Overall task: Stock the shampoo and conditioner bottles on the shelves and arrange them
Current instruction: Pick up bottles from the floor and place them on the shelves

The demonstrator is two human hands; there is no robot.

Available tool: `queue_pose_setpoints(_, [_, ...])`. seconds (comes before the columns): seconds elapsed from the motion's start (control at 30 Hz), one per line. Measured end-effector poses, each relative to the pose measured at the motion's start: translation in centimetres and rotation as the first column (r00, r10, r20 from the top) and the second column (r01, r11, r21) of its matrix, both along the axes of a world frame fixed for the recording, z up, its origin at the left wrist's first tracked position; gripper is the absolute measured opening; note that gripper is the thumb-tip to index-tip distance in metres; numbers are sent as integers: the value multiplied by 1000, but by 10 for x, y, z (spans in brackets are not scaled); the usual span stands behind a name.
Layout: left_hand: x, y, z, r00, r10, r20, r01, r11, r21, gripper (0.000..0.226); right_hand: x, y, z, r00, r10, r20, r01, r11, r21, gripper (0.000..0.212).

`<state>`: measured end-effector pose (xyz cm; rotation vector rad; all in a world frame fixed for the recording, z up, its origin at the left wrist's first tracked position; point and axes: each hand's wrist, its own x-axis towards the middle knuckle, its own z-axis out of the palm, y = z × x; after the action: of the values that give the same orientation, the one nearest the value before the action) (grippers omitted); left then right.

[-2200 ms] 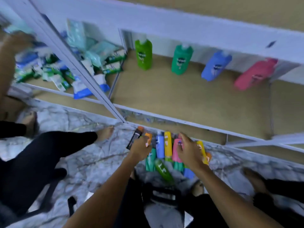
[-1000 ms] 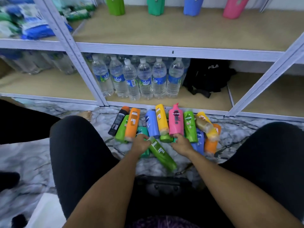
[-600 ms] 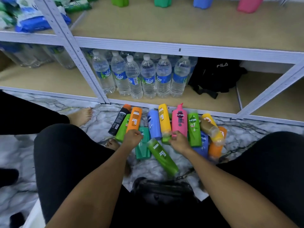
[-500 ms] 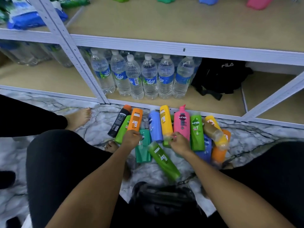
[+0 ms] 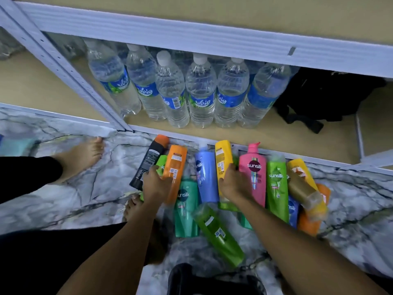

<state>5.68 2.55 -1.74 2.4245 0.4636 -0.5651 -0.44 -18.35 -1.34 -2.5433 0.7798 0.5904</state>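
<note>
Several shampoo and conditioner bottles lie side by side on the marble floor in front of the bottom shelf (image 5: 276,143). My left hand (image 5: 156,184) curls over a light green bottle (image 5: 161,161) wedged between a black bottle (image 5: 150,158) and an orange bottle (image 5: 177,165), with the thumb on the orange one. My right hand (image 5: 234,184) grips the lower part of the yellow bottle (image 5: 222,158), between the blue bottle (image 5: 206,177) and the pink bottle (image 5: 254,173). A teal bottle (image 5: 186,211) and a green bottle (image 5: 219,233) lie nearer to me.
Several water bottles (image 5: 200,92) stand on the bottom shelf, and a black bag (image 5: 323,96) lies to their right. A white upright post (image 5: 70,73) rises at the left. Another person's bare foot (image 5: 83,156) is on the floor at the left. A dark object (image 5: 212,282) lies below.
My view has dropped closer to the floor pile. Both hands slid forward from the bottles' bases, the left one onto the light green bottle and the right one onto the yellow bottle.
</note>
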Motion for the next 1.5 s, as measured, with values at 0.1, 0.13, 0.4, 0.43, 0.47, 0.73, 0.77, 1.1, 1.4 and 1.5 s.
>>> queue_pose_setpoints(0.1, [1, -4, -13, 997, -66, -46, 68, 997, 26, 50, 12, 0, -12, 998, -19, -60, 14, 997, -70, 67])
queue_pose_setpoints(0.13, [0, -6, -17, 995, -83, -48, 86, 995, 59, 46, 15, 1, -13, 996, -30, -86, 24, 997, -77, 73])
queue_pose_setpoints(0.4, [-4, -13, -21, 992, -119, -33, 122, 983, 136, 49, 25, 8, -10, 978, -161, -133, 170, 984, 60, 45])
queue_pose_setpoints(0.43, [-7, -14, -17, 991, -129, -23, 131, 982, 133, 50, 23, 6, -5, 977, -170, -130, 183, 978, 97, 35])
queue_pose_setpoints(0.47, [-10, -15, -18, 990, -137, -29, 140, 981, 135, 51, 20, 3, 0, 977, -172, -127, 188, 973, 131, 22])
queue_pose_setpoints(0.73, [-43, -29, 23, 993, -45, -108, 11, 955, -296, 53, -52, -1, 39, 816, -566, -115, 508, 608, 611, 33])
queue_pose_setpoints(0.77, [-50, -31, 30, 991, -48, -121, 2, 936, -351, 54, -64, 1, 44, 790, -602, -118, 514, 544, 663, 44])
queue_pose_setpoints(1.1, [-156, -45, 83, 972, -83, -219, -62, 811, -582, 46, -161, 17, 89, 679, -724, -121, 428, 257, 866, 55])
queue_pose_setpoints(1.4, [-210, -44, 122, 985, -112, -133, -7, 740, -673, 46, -213, 25, 129, 740, -672, 13, 371, 424, 826, 45])
queue_pose_setpoints(1.5, [-220, -41, 135, 990, -108, -87, 25, 758, -652, 51, -224, 30, 143, 764, -644, 19, 395, 491, 777, 65])
